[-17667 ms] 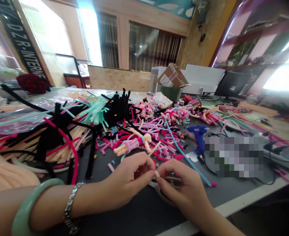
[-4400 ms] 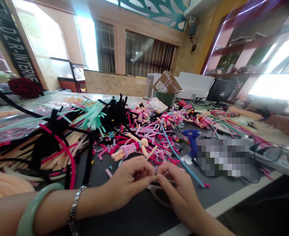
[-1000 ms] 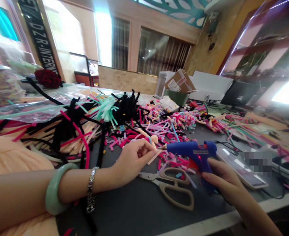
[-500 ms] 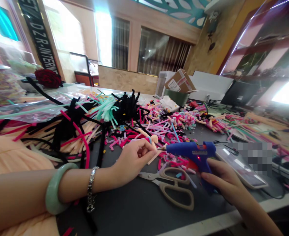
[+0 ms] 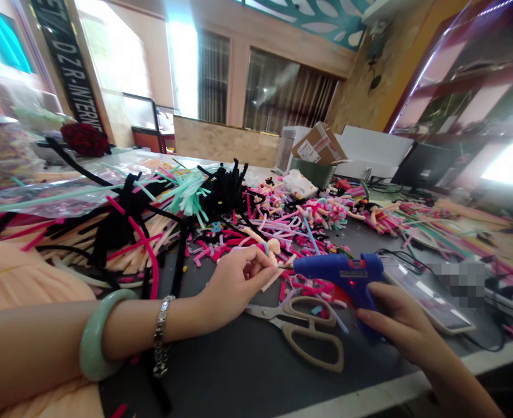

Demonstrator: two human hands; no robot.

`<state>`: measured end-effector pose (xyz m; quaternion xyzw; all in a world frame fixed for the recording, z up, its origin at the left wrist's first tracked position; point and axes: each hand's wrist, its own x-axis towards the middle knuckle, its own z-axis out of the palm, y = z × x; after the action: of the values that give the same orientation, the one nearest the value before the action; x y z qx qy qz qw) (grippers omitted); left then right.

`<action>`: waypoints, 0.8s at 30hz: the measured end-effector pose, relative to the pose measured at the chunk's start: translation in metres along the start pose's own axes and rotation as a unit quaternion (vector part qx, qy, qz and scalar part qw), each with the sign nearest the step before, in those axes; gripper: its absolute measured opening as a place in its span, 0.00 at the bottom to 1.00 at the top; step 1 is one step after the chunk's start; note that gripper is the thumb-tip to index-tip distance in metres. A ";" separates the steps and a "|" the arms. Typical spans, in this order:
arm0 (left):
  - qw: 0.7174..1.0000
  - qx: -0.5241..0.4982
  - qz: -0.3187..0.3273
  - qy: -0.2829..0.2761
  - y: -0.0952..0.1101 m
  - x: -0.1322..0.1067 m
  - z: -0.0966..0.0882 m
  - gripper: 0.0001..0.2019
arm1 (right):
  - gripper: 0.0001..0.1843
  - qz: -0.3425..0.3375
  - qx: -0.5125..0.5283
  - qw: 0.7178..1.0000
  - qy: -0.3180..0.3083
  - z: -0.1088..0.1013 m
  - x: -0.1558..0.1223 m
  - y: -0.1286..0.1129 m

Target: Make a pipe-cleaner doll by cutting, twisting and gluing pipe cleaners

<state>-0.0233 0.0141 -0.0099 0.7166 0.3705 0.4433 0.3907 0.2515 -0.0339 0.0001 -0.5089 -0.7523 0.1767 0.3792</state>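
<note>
My left hand (image 5: 234,284) pinches a short peach pipe-cleaner piece (image 5: 272,277) just above the dark table (image 5: 247,377). In my right hand (image 5: 395,325) is a blue glue gun (image 5: 343,273), gripped by its handle, with a red light lit on its side. The gun's nozzle points left and sits right at the peach piece by my left fingertips. On my left wrist are a green bangle (image 5: 94,337) and a metal bracelet (image 5: 161,337).
Beige-handled scissors (image 5: 308,334) lie between my hands. Behind them spreads a heap of pink, black, teal and peach pipe cleaners (image 5: 186,215) and small pipe-cleaner figures (image 5: 321,212). A phone (image 5: 417,290) lies to the right, cables beyond it. A cardboard box (image 5: 319,145) stands at the back.
Earlier both hands worked the peach piece together. Now my right hand holds the glue gun, whose nozzle has crept slightly left and down onto the piece in the last second.
</note>
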 end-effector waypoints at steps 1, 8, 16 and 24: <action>1.000 0.003 0.002 0.002 0.000 0.000 0.000 0.10 | 0.08 -0.004 -0.005 1.000 -0.003 0.000 0.000 -0.001; 1.000 -0.005 0.003 0.001 0.001 0.001 0.000 0.10 | 0.07 -0.011 -0.012 1.000 -0.004 -0.001 0.000 -0.004; 1.000 -0.008 -0.004 0.002 0.001 0.001 0.000 0.09 | 0.08 0.042 0.023 0.999 0.024 -0.002 -0.002 -0.004; 1.000 -0.004 0.004 -0.006 -0.001 0.001 0.000 0.11 | 0.09 0.074 0.057 0.993 0.069 0.000 -0.008 -0.007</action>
<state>-0.0229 0.0154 -0.0104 0.7191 0.3631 0.4426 0.3940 0.2480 -0.0439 0.0016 -0.5518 -0.6731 0.2119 0.4444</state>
